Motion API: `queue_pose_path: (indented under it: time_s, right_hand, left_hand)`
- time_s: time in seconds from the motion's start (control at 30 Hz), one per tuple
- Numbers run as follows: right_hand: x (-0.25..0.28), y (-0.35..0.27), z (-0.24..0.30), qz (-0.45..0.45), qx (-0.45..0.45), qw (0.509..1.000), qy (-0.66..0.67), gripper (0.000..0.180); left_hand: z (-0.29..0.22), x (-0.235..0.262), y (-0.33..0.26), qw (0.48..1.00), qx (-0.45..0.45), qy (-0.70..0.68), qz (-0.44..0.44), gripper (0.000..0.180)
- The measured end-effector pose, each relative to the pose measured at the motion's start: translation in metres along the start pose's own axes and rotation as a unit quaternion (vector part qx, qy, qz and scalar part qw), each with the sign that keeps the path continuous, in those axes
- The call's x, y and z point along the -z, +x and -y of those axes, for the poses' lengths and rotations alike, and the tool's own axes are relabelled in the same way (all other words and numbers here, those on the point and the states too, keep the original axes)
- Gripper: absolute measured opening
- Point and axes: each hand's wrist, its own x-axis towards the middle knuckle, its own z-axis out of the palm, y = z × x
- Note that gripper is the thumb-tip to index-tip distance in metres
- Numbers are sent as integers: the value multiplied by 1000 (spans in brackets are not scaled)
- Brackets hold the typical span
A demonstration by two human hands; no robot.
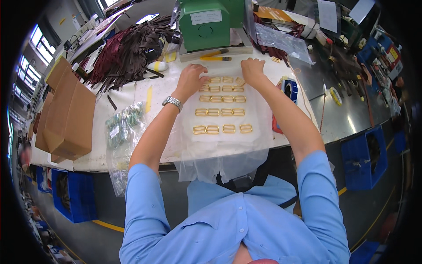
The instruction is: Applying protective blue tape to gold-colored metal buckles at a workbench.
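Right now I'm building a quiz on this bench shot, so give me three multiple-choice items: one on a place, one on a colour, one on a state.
1. Where do the gold buckles lie?
A. On a clear plastic sheet on the white table
B. In the blue crate
C. On the cardboard box

2. What colour is the boxy machine at the far edge of the table?
A. Red
B. Green
C. Black

3. How is the left hand?
A. In the air over the floor
B. Gripping the yellow-handled knife
C. Resting at the top row of buckles

Answers:
1 A: the rows sit on the plastic sheet, which droops over the table edge.
2 B: its casing is green.
3 C: its fingers meet the top row, as do those of the right hand.
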Motion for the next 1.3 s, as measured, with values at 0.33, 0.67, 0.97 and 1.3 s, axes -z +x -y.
queue_pose_path:
  time_s: [0.33,0.67,0.97,1.3]
  right_hand:
    - [65,-165,32,-114,190,883,414,23]
    - [-13,-393,-69,345,-194,534,747,81]
    - [17,-306,-21,515,-165,316,780,100]
    - [18,-281,-1,426,-246,371,787,47]
  left_hand:
    - [46,-9,-24,993,109,48,28,19]
    - [-104,114,-101,992,-44,31,112,42]
    - [-196,122,-206,975,-69,47,204,57]
    - [-156,109,-212,996,-19,45,76,28]
